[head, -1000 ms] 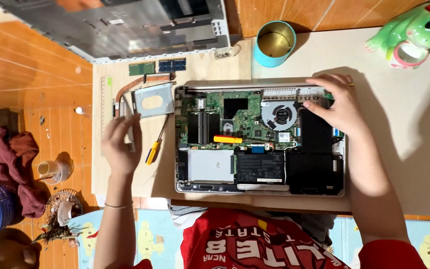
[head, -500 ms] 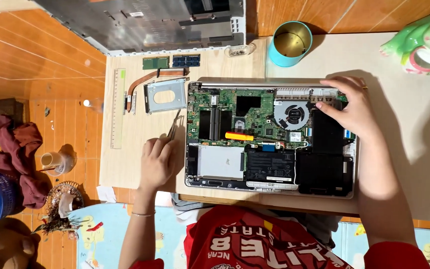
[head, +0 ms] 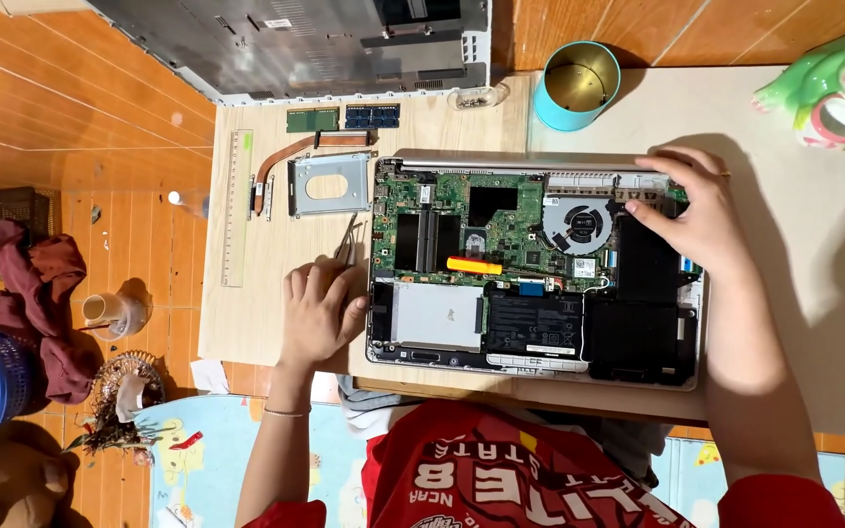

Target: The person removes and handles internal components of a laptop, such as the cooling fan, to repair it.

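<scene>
Green, fragile circuit board of opened silver laptop (head: 501, 220): better gripped at rigid edges. Left hand (head: 320, 313) pinching thin metal tweezers (head: 346, 240); right hand (head: 691, 210) resting flat, fingers released.

Green frog figure (head: 838, 83) cut by rt edge.

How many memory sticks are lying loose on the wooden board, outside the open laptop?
2. A green memory stick and a blue memory stick lie side by side at the far edge of the wooden board, just beyond the copper heat pipe. More may be hidden elsewhere.
</scene>
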